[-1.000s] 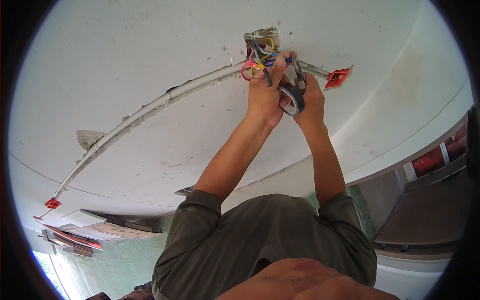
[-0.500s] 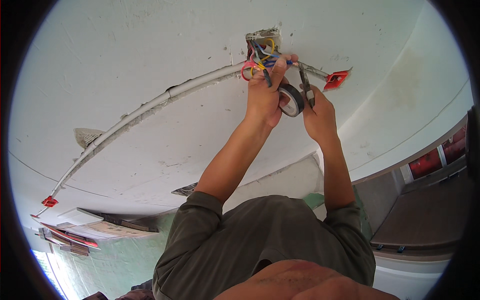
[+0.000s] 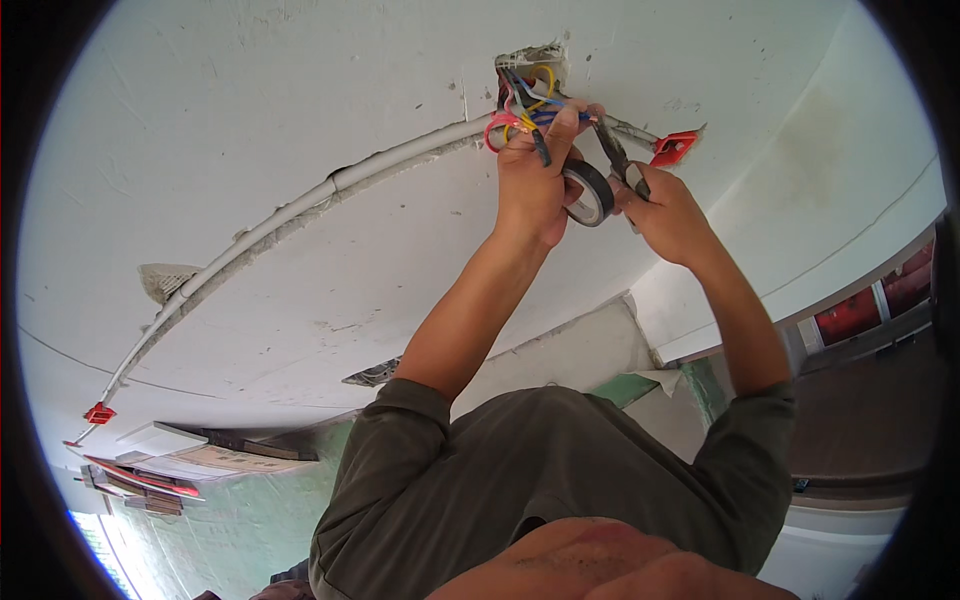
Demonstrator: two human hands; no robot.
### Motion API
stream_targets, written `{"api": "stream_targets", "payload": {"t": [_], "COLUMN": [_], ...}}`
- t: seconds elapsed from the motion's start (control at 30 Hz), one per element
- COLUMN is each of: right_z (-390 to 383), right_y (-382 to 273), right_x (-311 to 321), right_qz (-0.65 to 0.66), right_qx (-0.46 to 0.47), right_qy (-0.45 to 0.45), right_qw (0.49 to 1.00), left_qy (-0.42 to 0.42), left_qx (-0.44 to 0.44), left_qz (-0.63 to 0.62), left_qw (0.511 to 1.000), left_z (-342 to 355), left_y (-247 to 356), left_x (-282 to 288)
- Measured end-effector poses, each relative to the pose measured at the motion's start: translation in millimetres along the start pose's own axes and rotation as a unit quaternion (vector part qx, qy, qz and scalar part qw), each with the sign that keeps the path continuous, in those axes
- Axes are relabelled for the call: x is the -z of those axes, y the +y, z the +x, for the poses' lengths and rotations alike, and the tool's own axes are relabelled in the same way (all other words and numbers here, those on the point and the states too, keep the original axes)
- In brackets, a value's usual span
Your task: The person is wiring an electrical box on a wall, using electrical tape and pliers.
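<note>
A recessed box opening (image 3: 520, 58) in the white surface spills several red, yellow, blue and pale wires (image 3: 545, 88). My left hand (image 3: 530, 185) pinches the wires just below it, with a dark sleeved piece hanging by the thumb and a roll of black tape (image 3: 598, 183) around or held by its fingers. My right hand (image 3: 668, 220) is closed on dark metal pliers (image 3: 615, 150), tilted up and left, their jaws at the blue wire's end beside my left fingertips. Some left fingers are hidden behind the tape and wires.
Grey conduit (image 3: 390, 160) runs in a chased groove to the opening. Red boxes (image 3: 675, 147) sit at right and lower left (image 3: 99, 413). Boards (image 3: 190, 450) are stacked at lower left; a brown panel (image 3: 860, 400) and green-coated wall (image 3: 240, 510) lie along the rim.
My right hand and forearm have swung rightward, and the pliers now slant more, with their handles farther right. My left hand stays on the wires and tape, shifted only slightly.
</note>
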State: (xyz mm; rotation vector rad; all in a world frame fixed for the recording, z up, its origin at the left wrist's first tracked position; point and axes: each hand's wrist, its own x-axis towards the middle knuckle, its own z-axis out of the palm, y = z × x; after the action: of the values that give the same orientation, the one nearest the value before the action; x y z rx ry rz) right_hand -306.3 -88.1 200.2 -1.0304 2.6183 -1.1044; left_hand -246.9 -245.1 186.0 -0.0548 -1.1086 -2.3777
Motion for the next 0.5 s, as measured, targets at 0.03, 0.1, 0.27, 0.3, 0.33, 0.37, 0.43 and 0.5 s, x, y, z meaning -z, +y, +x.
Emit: {"api": "stream_targets", "payload": {"t": [0.03, 0.1, 0.27, 0.3, 0.33, 0.37, 0.43, 0.5], "right_z": [0.9, 0.2, -10.6, -12.3, -11.4, -9.1, -7.5, -7.8], "right_y": [-0.8, -7.2, -19.9, -21.6, -21.2, -19.2, -21.6, -27.2], "right_x": [3.1, 11.4, 15.6, 17.2, 20.6, 25.4, 31.7, 36.6], "right_qz": [-0.001, 0.097, 0.324, 0.336, 0.336, 0.336, 0.338, 0.305], "right_qx": [-0.002, -0.055, -0.137, -0.152, -0.152, -0.161, -0.169, -0.202], "right_qy": [0.0, -0.1, -0.179, -0.185, -0.184, -0.21, -0.235, -0.244], "right_qw": [1.0, 0.989, 0.919, 0.911, 0.911, 0.904, 0.896, 0.898], "left_qy": [0.003, 0.002, 0.001, -0.002, -0.006, -0.006, -0.002, -0.003], "left_qx": [0.004, 0.009, -0.001, -0.001, 0.0, 0.0, 0.004, 0.008], "left_qz": [0.003, -0.003, -0.013, -0.011, -0.009, -0.008, -0.005, 0.0], "left_qw": [1.0, 1.0, 1.0, 1.0, 1.0, 1.0, 1.0, 1.0], "left_z": [0.3, -0.1, -0.6, -0.9, -1.1, -1.1, -0.9, -0.5], "left_y": [-0.1, 0.2, 0.0, -0.1, -0.2, -0.1, 0.8, 0.2], "left_x": [0.0, -0.6, 0.9, 0.9, 0.8, 0.3, 0.0, 1.8]}}
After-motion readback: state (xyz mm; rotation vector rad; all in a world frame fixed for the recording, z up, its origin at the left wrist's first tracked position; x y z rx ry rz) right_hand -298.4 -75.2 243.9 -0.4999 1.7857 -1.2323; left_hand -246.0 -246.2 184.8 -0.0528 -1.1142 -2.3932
